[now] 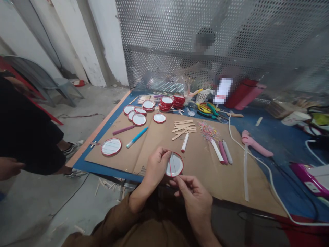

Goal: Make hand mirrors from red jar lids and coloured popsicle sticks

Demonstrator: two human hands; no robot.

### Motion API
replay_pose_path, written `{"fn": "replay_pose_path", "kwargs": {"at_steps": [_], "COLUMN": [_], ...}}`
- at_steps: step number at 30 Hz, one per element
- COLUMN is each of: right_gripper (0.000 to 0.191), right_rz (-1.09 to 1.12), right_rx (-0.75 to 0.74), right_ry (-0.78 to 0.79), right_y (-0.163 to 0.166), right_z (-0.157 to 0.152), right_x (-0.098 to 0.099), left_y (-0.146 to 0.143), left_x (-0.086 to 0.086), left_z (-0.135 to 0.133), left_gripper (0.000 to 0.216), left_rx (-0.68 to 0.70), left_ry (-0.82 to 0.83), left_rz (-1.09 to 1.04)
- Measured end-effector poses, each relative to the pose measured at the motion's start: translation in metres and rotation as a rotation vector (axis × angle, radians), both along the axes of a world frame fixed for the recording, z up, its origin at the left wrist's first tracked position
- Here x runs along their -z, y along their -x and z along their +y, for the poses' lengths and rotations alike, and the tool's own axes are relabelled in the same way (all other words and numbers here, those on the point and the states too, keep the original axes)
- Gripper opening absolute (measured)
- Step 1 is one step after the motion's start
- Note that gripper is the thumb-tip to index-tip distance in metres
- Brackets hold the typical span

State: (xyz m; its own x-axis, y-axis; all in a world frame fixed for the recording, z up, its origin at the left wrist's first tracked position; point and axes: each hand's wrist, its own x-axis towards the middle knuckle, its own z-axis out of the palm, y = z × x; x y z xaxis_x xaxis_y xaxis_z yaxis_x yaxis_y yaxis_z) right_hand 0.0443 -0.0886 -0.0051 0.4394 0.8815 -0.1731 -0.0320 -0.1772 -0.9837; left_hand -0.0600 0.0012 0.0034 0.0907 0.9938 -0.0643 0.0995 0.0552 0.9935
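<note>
Near the cardboard's front edge is a round white jar lid [178,166] with a red rim, tilted toward me. Thin dark and red strands run across its face. My left hand [156,164] is closed at the lid's left side, thumb and forefinger pinched at the upper rim by a strand. From below, my right hand [196,196] pinches the lower rim, its other fingers curled. Whether a strand end is between the right fingertips is too small to tell. A similar lid [111,146] with several strands across it lies at the left.
Cardboard [154,137] covers the blue table. On it lie craft sticks [183,128], a blue pen [137,137], markers [217,151], coloured rubber bands [208,129] and plain lids [139,119]. A pink glue gun [257,144] with a cord is right. Another person [28,127] stands left.
</note>
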Motion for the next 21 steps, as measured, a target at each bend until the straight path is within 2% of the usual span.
{"fn": "replay_pose_path", "kwargs": {"at_steps": [7,16,21], "right_gripper": [0.04,0.043,0.044], "right_rz": [0.006,0.248,0.28], "right_rx": [0.027,0.08,0.118], "right_ry": [0.024,0.045,0.072], "right_y": [-0.002,-0.009,-0.014], "right_z": [-0.005,-0.007,-0.009], "right_x": [-0.003,0.002,-0.001], "left_y": [0.0,-0.001,-0.003], "left_x": [0.004,0.001,0.004], "left_z": [0.001,-0.002,-0.003], "left_gripper": [0.014,0.014,0.016], "left_rx": [-0.019,-0.054,-0.042], "left_ry": [-0.02,-0.027,-0.055], "left_rz": [-0.007,0.005,0.023]}}
